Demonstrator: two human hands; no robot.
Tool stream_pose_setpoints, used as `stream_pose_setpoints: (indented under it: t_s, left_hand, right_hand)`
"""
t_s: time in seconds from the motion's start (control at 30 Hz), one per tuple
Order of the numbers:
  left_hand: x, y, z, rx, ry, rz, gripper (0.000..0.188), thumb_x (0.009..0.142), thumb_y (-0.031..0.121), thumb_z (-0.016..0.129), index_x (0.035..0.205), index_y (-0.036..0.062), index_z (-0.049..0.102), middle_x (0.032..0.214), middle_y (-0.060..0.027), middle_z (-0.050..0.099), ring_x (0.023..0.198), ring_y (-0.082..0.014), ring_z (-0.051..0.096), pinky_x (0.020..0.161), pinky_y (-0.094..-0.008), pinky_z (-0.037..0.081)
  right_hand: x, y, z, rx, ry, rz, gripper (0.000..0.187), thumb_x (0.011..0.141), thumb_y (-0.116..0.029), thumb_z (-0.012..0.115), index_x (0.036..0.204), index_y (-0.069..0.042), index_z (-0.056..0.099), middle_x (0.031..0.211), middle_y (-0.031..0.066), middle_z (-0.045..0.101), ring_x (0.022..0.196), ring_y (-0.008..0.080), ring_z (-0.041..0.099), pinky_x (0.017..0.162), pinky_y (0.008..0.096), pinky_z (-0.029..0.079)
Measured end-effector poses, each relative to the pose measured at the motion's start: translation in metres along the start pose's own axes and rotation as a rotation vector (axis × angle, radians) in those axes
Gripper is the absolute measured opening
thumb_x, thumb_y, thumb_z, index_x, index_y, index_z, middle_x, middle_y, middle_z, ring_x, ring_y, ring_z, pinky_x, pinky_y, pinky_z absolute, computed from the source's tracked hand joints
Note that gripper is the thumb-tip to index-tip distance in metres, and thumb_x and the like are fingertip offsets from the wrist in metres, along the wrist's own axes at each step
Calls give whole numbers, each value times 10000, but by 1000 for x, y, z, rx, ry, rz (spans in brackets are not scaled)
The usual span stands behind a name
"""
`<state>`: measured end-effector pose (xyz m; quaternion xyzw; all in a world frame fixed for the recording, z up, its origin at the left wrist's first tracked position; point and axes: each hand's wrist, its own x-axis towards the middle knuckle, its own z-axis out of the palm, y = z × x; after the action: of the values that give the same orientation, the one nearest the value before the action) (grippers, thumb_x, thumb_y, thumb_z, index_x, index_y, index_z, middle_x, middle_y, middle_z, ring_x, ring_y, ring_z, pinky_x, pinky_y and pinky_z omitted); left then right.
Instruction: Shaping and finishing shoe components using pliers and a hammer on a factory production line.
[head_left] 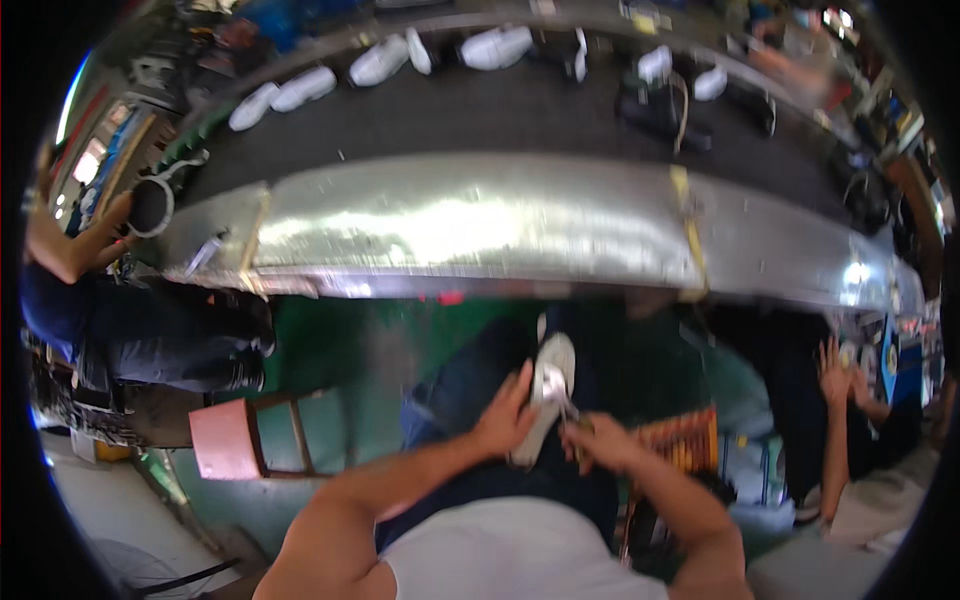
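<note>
A pale, off-white shoe (556,358) lies lengthwise over my lap, its far end pointing toward the bench. My left hand (506,418) grips it from the left side, fingers against its edge. On the other side, my right hand (598,440) is closed round a small hand tool (570,408) with a shiny metal end that meets the middle of the shoe. Blur hides the tool's exact kind and where its tip touches.
A dark conveyor belt (490,122) carries several white shoes (496,48) beyond a shiny metal ledge (470,225). A pink-topped stool (226,440) stands at left, an orange crate (682,440) at right. Co-workers sit on both sides; one person's hand (832,372) shows at right.
</note>
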<state>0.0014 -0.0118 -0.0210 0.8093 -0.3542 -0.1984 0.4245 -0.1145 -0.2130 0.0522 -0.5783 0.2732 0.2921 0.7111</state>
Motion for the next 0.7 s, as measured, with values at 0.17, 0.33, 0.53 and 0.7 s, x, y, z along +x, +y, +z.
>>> stream_pose_setpoints:
  t_s: [0.17,0.33,0.53,0.7]
  left_hand:
    - [16,9,-17,58,-71,43,683,975,184,523,1578,203,203,1505,-390,247,1230,-554,480,1041,-458,453]
    - [12,32,-20,100,-158,-90,607,997,242,470,1561,286,252,1469,-430,261,1211,-559,495,1028,-475,457]
    - [8,33,-24,59,-197,-172,589,1012,288,434,1565,304,231,1469,-432,264,1220,-553,492,1031,-488,448]
    - [7,32,-25,65,-190,-181,566,1021,312,412,1560,331,237,1472,-431,260,1210,-542,507,1028,-494,451]
  right_hand:
    - [17,14,0,82,19,-32,273,996,-304,595,1045,-36,615,829,41,644,644,95,579,438,224,387]
    - [3,-4,-49,197,-290,109,320,981,-234,607,1156,32,575,975,86,652,854,161,677,573,278,590]
    - [-16,-50,-43,-193,-187,135,314,996,-247,574,1128,38,570,1055,119,637,915,193,676,627,330,624]
    - [-15,-67,-44,-352,-27,-22,365,1029,-351,505,1007,3,590,888,68,656,788,152,666,537,282,556]
